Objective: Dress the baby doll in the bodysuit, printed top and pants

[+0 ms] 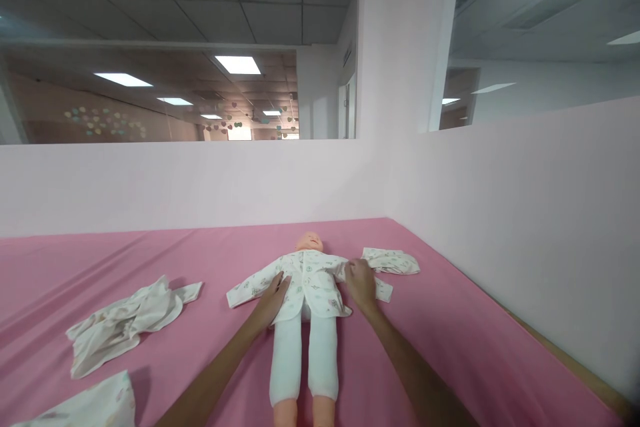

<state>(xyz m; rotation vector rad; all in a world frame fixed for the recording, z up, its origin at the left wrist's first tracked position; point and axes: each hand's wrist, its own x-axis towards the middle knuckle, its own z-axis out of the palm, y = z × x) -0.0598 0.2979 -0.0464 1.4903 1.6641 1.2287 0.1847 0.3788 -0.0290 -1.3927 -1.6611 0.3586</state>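
Observation:
A baby doll (323, 353) lies on its back, head away from me, on a pink sheet (215, 360). It wears a white patterned jacket (305, 283) and white trousers. My left hand (274, 299) rests with fingers spread on the jacket's left side, beside the doll's body. My right hand (360, 280) is closed on the jacket sleeve at the right, its fingers curled over the cloth. The cuff of that sleeve shows beyond the hand. The other sleeve stretches out flat to the left.
A folded patterned cloth (393, 261) lies behind my right hand. At the left are a crumpled white garment (127, 323) and another white cloth (95, 407). White walls (200, 187) with windows bound the pink surface behind and at the right.

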